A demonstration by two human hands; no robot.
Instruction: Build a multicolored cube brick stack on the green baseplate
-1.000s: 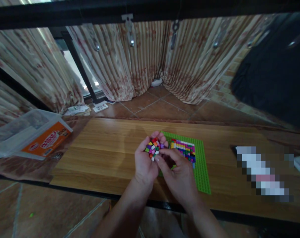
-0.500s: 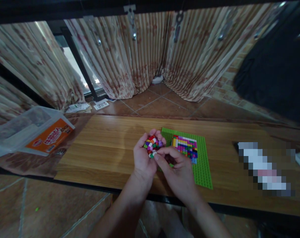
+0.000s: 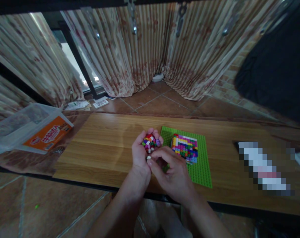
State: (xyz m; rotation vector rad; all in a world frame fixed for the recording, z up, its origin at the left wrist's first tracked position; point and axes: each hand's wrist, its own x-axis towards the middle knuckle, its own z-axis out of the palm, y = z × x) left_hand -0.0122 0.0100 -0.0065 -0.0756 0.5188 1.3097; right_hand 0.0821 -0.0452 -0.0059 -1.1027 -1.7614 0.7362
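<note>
Small toy bricks in red, purple, white, orange and other colours lie heaped in the palm of my left hand, whose fingers are curled up into a cup around them. My right hand is over the heel of that palm, thumb and forefinger pinched on a small white brick. Under and beyond my right hand lies a green studded baseplate. A block of multicoloured bricks is fixed on it, its lower left part hidden by my right hand.
The wooden table carries the baseplate. At the left stands a clear plastic box with an orange label. A blurred-out flat object lies on the right. Striped curtains hang behind, and a dark cloth shape is at upper right.
Both hands have shifted slightly left. The right fingertips have drawn a little lower, away from the heap, with the white brick between them.
</note>
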